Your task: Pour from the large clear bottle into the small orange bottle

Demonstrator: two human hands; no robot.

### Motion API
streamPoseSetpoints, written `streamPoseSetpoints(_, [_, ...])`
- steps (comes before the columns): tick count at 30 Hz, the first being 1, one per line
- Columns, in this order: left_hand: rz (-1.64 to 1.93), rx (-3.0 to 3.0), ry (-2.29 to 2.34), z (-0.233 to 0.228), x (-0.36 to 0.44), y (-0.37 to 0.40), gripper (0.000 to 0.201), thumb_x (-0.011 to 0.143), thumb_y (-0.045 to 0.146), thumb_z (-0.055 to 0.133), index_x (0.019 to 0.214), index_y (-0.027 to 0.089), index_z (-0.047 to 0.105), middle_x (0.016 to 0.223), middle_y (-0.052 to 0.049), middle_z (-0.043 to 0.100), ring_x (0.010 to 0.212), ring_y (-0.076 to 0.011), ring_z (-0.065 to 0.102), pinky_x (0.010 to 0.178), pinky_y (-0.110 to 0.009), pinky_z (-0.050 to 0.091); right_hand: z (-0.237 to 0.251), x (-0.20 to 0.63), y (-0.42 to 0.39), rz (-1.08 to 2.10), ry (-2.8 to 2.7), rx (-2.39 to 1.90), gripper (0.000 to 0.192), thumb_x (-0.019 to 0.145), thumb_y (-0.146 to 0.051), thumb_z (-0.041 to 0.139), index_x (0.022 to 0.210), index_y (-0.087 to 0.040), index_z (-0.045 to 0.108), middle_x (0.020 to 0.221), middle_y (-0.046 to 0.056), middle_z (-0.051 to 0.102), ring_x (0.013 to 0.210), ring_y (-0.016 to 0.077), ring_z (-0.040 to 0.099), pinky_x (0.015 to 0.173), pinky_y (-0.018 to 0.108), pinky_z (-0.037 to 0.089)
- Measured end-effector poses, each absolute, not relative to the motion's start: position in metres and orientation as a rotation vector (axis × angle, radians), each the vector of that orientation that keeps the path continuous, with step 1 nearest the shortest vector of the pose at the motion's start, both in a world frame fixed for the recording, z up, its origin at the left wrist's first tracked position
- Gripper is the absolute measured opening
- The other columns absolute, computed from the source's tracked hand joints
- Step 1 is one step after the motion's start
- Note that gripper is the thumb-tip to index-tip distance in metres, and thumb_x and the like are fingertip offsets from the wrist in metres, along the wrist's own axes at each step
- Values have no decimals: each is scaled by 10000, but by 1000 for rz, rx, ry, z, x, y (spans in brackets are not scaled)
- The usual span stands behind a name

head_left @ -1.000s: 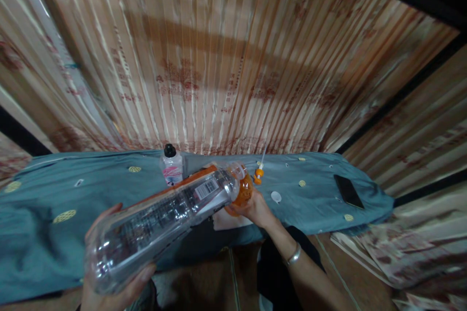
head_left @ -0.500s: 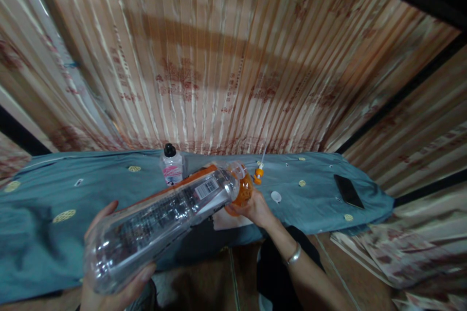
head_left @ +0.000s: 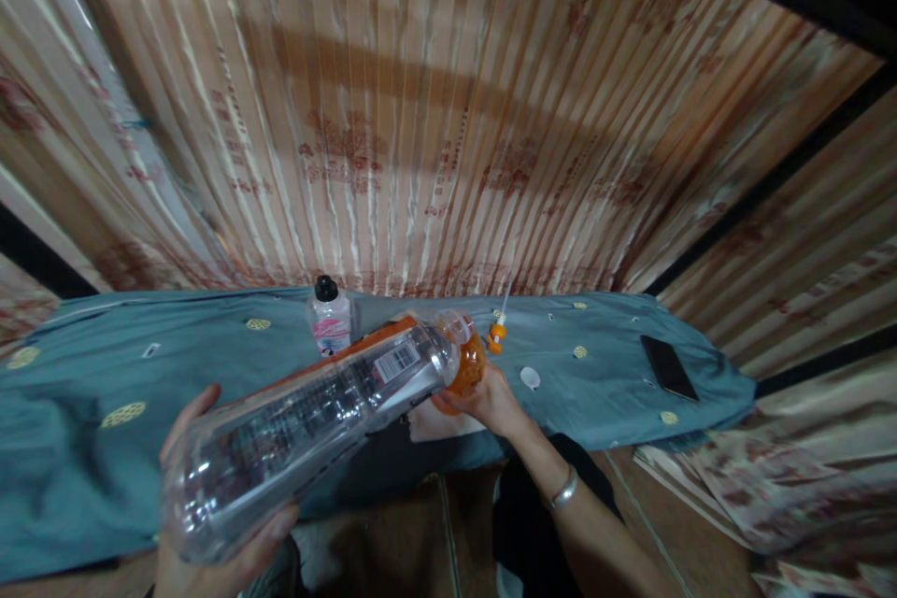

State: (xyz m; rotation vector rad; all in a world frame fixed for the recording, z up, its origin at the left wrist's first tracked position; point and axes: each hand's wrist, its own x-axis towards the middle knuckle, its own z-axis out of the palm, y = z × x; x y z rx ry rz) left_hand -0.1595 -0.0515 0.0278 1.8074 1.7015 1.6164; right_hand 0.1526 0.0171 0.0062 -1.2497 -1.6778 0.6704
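My left hand point(head_left: 231, 542) is closed around the base of a large clear plastic bottle point(head_left: 294, 434), which slants up to the right with its neck at the far end. A barcode and an orange-edged label show on its side. My right hand point(head_left: 494, 400) grips an orange bottle point(head_left: 468, 369), partly hidden behind the clear bottle's neck. The two bottle mouths meet or nearly meet; I cannot tell whether they touch. Just beyond my right hand lies an orange and white pump top point(head_left: 497, 334) with a long thin tube.
A clear bottle with a black cap and pink label point(head_left: 331, 318) stands on the teal patterned sheet point(head_left: 595, 402). To the right are a small white disc point(head_left: 530, 378) and a dark phone point(head_left: 669, 368). Pleated curtains point(head_left: 420, 112) hang behind, and dark bars cross the sides.
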Motion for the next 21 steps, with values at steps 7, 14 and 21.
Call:
streamPoseSetpoints(7, [1558, 1658, 1643, 30, -162, -54, 1082, 448, 579, 791, 1419, 339, 379, 1408, -138, 496, 1112, -419, 591, 890, -649, 503, 5, 154, 17, 685, -1686, -1258, 493, 689, -307, 747, 1133, -183, 570, 981, 57, 743, 823, 218, 714, 769, 355, 599])
streamPoseSetpoints(14, [1684, 1872, 1678, 35, -156, -48, 1054, 491, 691, 714, 1387, 202, 451, 1281, -223, 576, 1037, -445, 623, 826, -665, 515, 10, 152, 16, 682, -1699, -1279, 402, 704, -334, 725, 1059, -191, 602, 953, 63, 745, 811, 227, 712, 759, 355, 591])
streamPoseSetpoints(21, [1661, 2014, 1640, 42, -154, -51, 928, 619, 649, 657, 1394, 192, 430, 1246, -215, 580, 971, -374, 654, 738, -550, 580, 8, 153, 17, 647, -1703, -1278, 433, 701, -344, 727, 1087, -207, 586, 965, 49, 747, 825, 235, 717, 776, 370, 595])
